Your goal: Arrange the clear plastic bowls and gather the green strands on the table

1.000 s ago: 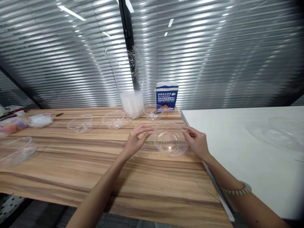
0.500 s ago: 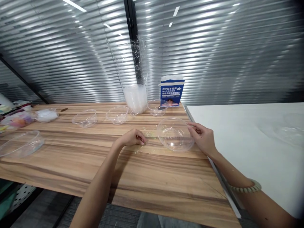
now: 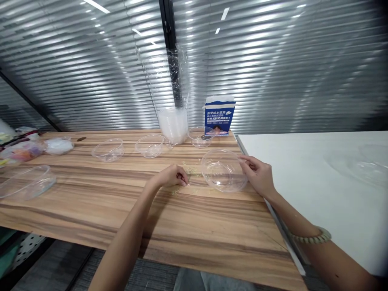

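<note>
Loosely curled left hand point(image 3: 173, 176) beside indistinct shreds point(image 3: 191, 171), grip unclear, right hand point(image 3: 259, 176) pinching clear bowl point(image 3: 222, 173)

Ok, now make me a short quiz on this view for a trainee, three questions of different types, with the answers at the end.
1. Which hand holds the tilted clear bowl by its rim: the left hand or the right hand?

2. True or false: in the picture, the blue package stands to the right of the stack of containers.

3. What lies on the table by the fingers of the left hand?
a) a metal spoon
b) small yellowish bits
c) a folded towel

Key:
1. The right hand.
2. True.
3. b
</note>
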Available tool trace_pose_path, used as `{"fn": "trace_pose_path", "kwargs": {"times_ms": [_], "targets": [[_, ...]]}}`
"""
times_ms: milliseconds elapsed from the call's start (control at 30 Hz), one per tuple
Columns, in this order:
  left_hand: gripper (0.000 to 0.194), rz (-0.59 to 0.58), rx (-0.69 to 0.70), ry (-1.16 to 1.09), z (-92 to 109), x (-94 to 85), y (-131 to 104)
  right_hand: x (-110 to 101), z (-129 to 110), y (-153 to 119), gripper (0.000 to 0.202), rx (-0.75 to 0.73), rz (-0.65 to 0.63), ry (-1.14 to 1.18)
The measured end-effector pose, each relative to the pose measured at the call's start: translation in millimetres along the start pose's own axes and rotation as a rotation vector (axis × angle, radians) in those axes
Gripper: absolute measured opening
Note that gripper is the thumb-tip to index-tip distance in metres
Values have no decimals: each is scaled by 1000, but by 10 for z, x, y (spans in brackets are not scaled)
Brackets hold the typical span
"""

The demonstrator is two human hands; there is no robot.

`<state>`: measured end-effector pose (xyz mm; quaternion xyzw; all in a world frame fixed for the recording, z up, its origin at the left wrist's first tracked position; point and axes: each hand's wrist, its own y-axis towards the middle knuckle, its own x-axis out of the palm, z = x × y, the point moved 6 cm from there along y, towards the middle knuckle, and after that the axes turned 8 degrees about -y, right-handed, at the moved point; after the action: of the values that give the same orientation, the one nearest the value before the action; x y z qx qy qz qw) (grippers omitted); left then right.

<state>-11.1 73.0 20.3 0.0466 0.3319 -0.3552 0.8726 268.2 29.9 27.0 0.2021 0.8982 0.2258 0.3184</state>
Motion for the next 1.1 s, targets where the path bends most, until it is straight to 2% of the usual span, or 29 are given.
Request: {"fn": "trace_pose_path", "kwargs": {"times_ms": [333, 667, 933, 1100], "targets": [[12, 81, 87, 123, 101, 7, -1, -26, -2, 10, 30, 5, 15, -10], [13, 67, 25, 117, 48, -46, -7, -22, 6, 12, 31, 16, 10, -1], [15, 59, 90, 127, 60, 11, 6, -15, 2, 8, 29, 23, -6, 12], [15, 46, 66, 125, 78, 26, 3, -18, 1, 10, 30, 20, -3, 5]]}}
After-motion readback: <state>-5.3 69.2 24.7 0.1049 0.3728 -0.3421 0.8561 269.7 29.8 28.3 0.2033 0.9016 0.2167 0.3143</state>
